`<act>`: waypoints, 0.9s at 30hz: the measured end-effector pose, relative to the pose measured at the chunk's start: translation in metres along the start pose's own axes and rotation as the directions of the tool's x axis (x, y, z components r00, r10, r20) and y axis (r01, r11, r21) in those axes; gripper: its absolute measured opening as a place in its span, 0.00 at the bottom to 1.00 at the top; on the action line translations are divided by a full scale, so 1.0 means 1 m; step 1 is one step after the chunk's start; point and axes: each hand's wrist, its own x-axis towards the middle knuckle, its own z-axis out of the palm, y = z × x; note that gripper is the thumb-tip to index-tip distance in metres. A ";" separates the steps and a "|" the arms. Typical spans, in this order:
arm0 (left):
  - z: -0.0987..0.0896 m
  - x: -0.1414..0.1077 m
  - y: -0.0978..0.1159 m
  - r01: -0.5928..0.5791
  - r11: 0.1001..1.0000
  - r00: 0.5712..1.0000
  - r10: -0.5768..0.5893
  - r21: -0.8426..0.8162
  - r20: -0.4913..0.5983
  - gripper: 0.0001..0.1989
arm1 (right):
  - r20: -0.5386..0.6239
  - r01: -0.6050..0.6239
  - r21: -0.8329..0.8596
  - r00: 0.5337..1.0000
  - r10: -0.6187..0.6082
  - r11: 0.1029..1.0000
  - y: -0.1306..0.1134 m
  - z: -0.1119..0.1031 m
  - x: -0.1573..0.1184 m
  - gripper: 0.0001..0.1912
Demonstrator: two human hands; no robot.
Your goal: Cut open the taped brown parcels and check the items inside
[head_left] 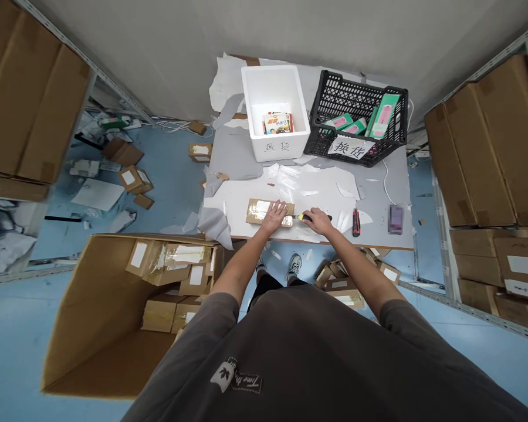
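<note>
A small taped cardboard box (255, 212) with a torn white label lies near the front edge of the table. My left hand (274, 217) rests on its top, fingers spread out over the label and tape. Wrapped round a yellow-and-black utility knife (305, 217), my right hand (319, 221) is just to the right of the box. The blade end points left and meets the box's right end; how deep it sits I cannot tell. A red-and-black tool (356, 223), perhaps another cutter, lies to the right of my right hand.
Behind the box stand a white foam bin (275, 146) with small packets and a black crate (325, 111) with green-and-pink boxes. A blurred-out phone-like item (395, 219) lies right. A large open carton (101, 310) of parcels stands left; shelves (442, 234) flank the table.
</note>
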 end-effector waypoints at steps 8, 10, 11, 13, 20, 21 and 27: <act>-0.007 -0.001 0.004 0.028 1.000 0.999 -0.028 -0.014 0.021 0.28 | 0.004 0.022 -0.061 1.000 -0.022 0.998 -0.002 -0.012 0.014 0.20; -0.005 0.000 0.003 0.031 0.999 0.999 -0.031 -0.013 0.017 0.27 | -0.004 0.002 -0.050 1.000 -0.002 0.999 -0.001 -0.012 0.014 0.19; -0.004 0.000 0.002 0.030 0.999 0.999 -0.030 -0.013 0.013 0.27 | -0.006 -0.008 -0.044 1.000 0.007 0.999 -0.001 -0.012 0.013 0.19; -0.003 0.000 0.001 0.020 1.000 1.000 -0.020 -0.014 0.001 0.26 | -0.006 -0.019 -0.035 1.000 0.019 0.999 0.002 -0.012 0.010 0.20; -0.010 -0.005 0.008 0.023 0.998 0.999 -0.025 -0.051 -0.044 0.24 | -0.008 -0.173 0.242 0.984 0.181 0.955 0.018 -0.009 -0.012 0.16; -0.015 -0.005 0.010 0.022 0.998 0.999 -0.024 -0.058 -0.037 0.25 | 0.018 -0.250 0.360 0.965 0.261 0.899 0.016 -0.005 -0.016 0.17; -0.055 0.000 -0.005 0.051 0.998 0.998 -0.049 -0.046 0.041 0.30 | 0.267 -0.403 0.892 0.836 0.480 0.204 -0.042 0.037 -0.023 0.27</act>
